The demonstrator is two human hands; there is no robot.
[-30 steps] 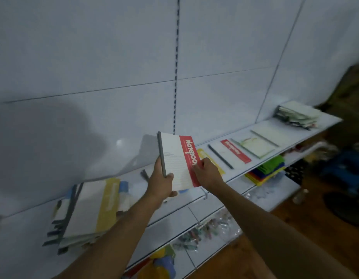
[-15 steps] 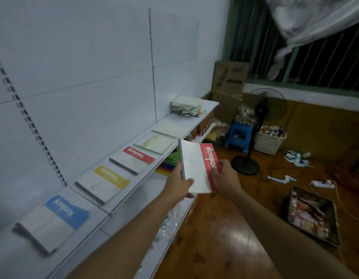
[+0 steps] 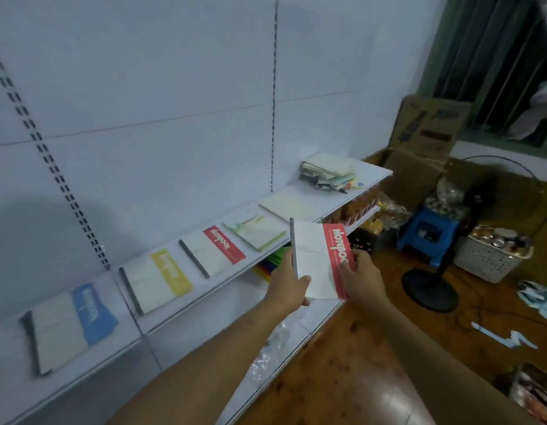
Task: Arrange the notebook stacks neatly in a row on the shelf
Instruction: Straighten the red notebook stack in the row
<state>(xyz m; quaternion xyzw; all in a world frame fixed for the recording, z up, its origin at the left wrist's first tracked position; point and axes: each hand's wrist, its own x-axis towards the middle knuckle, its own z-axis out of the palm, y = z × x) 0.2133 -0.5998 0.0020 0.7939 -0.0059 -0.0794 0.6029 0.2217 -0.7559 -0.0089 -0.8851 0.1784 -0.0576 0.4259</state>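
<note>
Since half a second ago, the red notebook (image 3: 323, 260) has come closer to the shelf (image 3: 370, 174), likely headed for the matching red stack (image 3: 212, 251). At frame centre, the left hand (image 3: 289, 286) grips its dark spine and the right hand (image 3: 359, 279) pinches the red edge. Thin, flat and glossy-covered, it bends slightly. Beyond, flat stacks line the smooth white shelf; a ragged pile (image 3: 329, 173) sits farthest.

Left hand (image 3: 289, 288) and right hand (image 3: 359, 279) both curled, gripping
</note>
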